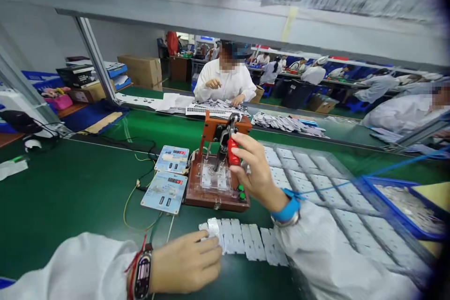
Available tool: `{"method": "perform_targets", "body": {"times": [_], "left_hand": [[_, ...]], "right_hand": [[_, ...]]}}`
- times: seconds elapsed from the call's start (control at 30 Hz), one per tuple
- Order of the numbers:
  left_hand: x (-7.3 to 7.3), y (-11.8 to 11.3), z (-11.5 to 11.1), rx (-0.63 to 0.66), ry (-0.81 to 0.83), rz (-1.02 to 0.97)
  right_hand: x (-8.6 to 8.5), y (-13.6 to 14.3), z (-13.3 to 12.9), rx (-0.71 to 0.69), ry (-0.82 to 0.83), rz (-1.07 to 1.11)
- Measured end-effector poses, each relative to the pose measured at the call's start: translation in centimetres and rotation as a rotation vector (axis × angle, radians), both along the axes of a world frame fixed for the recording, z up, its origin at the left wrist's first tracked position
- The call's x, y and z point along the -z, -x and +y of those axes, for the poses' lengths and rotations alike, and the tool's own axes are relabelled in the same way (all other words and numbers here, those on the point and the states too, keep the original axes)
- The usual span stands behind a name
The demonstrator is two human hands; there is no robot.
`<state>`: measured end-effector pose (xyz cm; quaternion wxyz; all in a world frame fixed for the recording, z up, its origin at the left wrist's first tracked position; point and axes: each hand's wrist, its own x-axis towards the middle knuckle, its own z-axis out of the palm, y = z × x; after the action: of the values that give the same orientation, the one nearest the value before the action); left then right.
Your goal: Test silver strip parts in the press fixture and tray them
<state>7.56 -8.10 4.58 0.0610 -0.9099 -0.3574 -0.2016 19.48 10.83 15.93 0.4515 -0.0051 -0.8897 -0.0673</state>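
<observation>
My right hand (256, 166) has its fingers curled on the red handle (233, 151) of a toggle clamp on a small test fixture (216, 199). Under the clamp, a clear plate (207, 183) covers pale pieces in the fixture's bed. Low in front, my left hand (188, 260) has its bent fingers at the left end of a row of thin silvery plates (248, 239). The leftmost plate (213, 226) looks tilted and pinched there; the fingertips are partly hidden. Left of the fixture lie two meter boards (165, 192) with red digits.
On the right, a large clear tray (314, 171) holds many silvery plates. Beyond it is a blue bin (393, 183) of small pale parts. Cables (128, 206) run left of the boards. A co-worker (225, 77) in white sits opposite, behind sheets and strips. A shelf (211, 16) crosses above.
</observation>
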Motion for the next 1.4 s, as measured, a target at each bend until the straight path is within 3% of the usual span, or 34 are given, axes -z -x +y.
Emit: {"method": "perform_targets", "body": {"times": [0.1,0.17,0.23,0.33,0.43,0.47,0.53,0.6,0.67,0.73,0.8,0.87,0.93,1.03,1.1,1.2,1.4], "left_hand": [[2.9,-0.1,-1.1,-0.118,0.242,-0.038],[3.8,-0.3,-1.4,-0.203,0.373,-0.068],[4.2,-0.5,-1.4,-0.218,0.464,-0.080],[4.8,-0.9,-1.1,-0.170,0.508,-0.087],[5.4,-1.0,-0.6,-0.149,0.486,-0.089],[5.6,-1.1,-0.5,-0.150,0.472,-0.092],[5.9,-1.1,-0.2,-0.156,0.436,-0.104],[6.2,-1.0,0.0,-0.160,0.392,-0.117],[6.3,-1.0,-0.1,-0.169,0.359,-0.127],[6.4,-0.8,-0.5,-0.211,0.336,-0.154],[6.5,-0.5,-1.1,-0.331,0.329,-0.214],[6.8,-0.1,-1.8,-0.475,0.359,-0.279],[7.2,0.0,-2.2,-0.569,0.424,-0.310],[7.8,-0.2,-2.0,-0.609,0.482,-0.290],[8.0,-0.6,-1.5,-0.621,0.471,-0.273],[7.9,-1.2,-0.8,-0.646,0.458,-0.278],[7.5,-0.8,-1.0,-0.659,0.453,-0.299]], "right_hand": [[0.1,1.1,1.3,-0.093,-0.113,0.071],[-0.6,1.6,1.5,-0.107,-0.200,0.068],[-2.3,2.3,1.1,-0.110,-0.168,0.148],[-6.5,4.2,0.9,-0.092,0.167,0.310],[-10.5,6.5,3.2,-0.076,0.670,0.144],[-11.3,7.1,4.4,-0.030,0.822,0.053],[-11.4,7.6,7.1,0.101,0.945,-0.032],[-10.1,7.1,9.0,0.202,0.865,0.020],[-8.0,5.5,9.4,0.231,0.658,0.180],[-5.4,3.3,8.2,0.236,0.435,0.377],[-2.3,0.9,5.9,0.241,0.338,0.489],[1.3,-1.4,3.2,0.248,0.369,0.474],[5.2,-3.3,0.9,0.154,0.458,0.355],[9.5,-4.9,-0.8,0.040,0.575,-0.018],[10.6,-5.2,-0.7,0.118,0.556,-0.305],[10.5,-4.7,0.6,0.238,0.445,-0.596],[9.8,-3.3,2.7,0.169,0.400,-0.718]]}}
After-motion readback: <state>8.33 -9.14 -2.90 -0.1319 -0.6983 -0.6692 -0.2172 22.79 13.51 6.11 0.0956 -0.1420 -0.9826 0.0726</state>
